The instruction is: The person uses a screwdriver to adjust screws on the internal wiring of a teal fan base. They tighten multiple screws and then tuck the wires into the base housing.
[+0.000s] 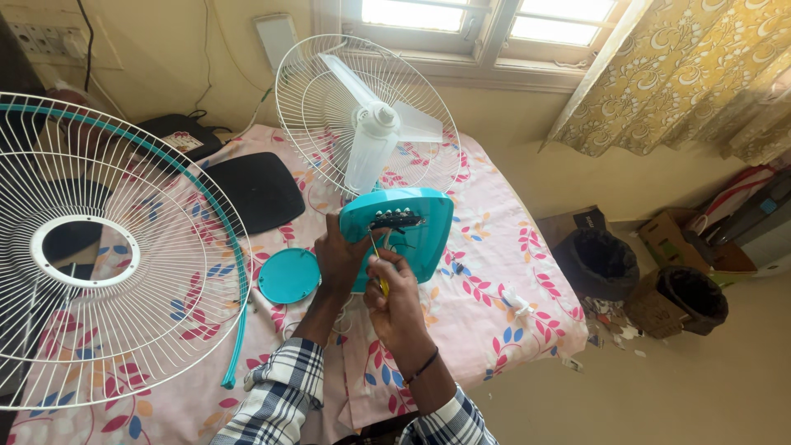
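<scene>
Left hand point(339, 257) clasps the rigid, light teal plastic fan base point(409, 235) tilted on the floral-sheeted bed point(511, 305), the sensible hold being its edge, while right hand point(395, 301) pinches a slim yellow-handled screwdriver point(379, 262) at its slippery panel

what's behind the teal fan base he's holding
Behind the teal base stand the white rear guard and white blades. The base covers the fan's lower stem.
</scene>
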